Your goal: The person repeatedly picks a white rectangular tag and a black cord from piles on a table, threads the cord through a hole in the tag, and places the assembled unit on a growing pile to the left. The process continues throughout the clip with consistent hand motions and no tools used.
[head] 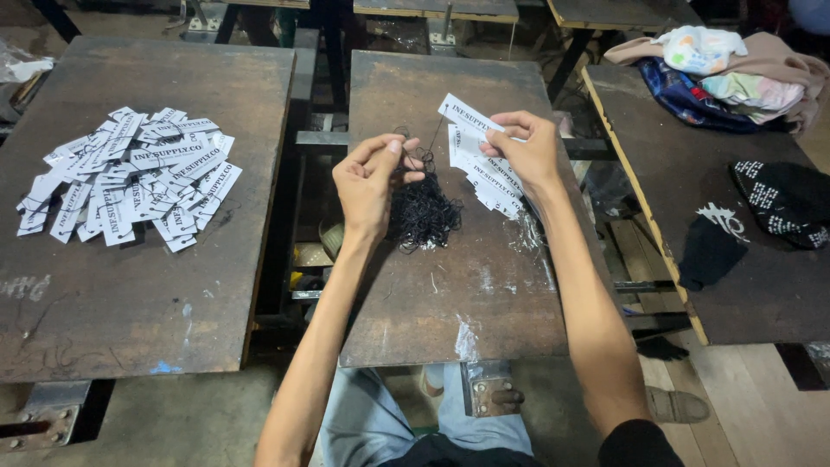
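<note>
My left hand pinches a thin black string pulled up from a tangled heap of black strings on the middle dark table. My right hand holds a white paper tag between thumb and fingers. Under that hand a small stack of white tags lies on the same table, to the right of the strings.
A big pile of white tags covers the left table. On the right table lie black knitted socks and a heap of folded cloths. Gaps with metal frames separate the tables.
</note>
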